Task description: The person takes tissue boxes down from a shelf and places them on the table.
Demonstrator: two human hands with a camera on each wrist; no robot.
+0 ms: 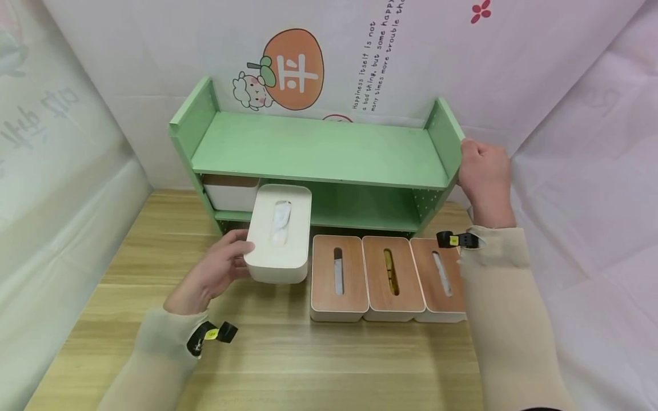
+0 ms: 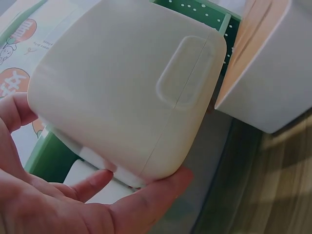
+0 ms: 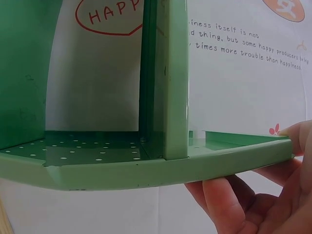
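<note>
My left hand (image 1: 218, 267) grips a cream tissue box (image 1: 295, 245) by its left side, tilted in front of the lower level of a green shelf (image 1: 329, 149). A white tissue shows through the slot in its lid. In the left wrist view, the thumb and fingers curl round the box's (image 2: 117, 92) end. My right hand (image 1: 485, 174) holds the upper edge of the shelf's right side panel. Fingers and thumb pinch that panel (image 3: 239, 153) from both faces in the right wrist view.
A white box with a wooden top (image 1: 231, 197) stands at the left of the lower level. Three wooden-lidded tissue boxes (image 1: 352, 279) line up on the wooden table (image 1: 288, 365), right of the held box; my right sleeve (image 1: 506, 319) partly covers the last one. Printed cloth surrounds the table.
</note>
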